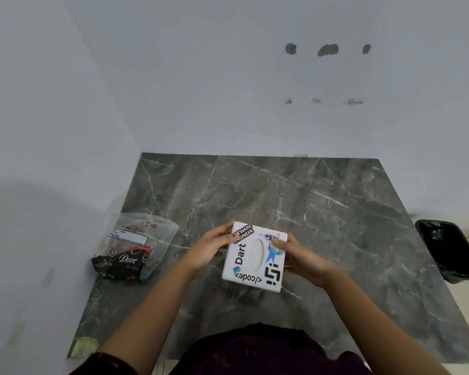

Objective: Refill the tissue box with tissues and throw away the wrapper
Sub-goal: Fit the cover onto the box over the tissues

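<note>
A white square tissue box [251,280] covered in stickers, with an oval slot on top, sits at the middle of the dark marble table [322,201]. My left hand [210,249] grips its left side and my right hand [299,257] grips its right side, thumb on the top face. A clear plastic tissue pack [132,249] with a black printed band lies on the table's left edge, apart from both hands. Whether tissues are inside the box is hidden.
A black bin [451,250] lined with a black bag stands on the floor to the right of the table. White walls close in the table at the back and left. A small greenish patch [84,346] marks the near left corner.
</note>
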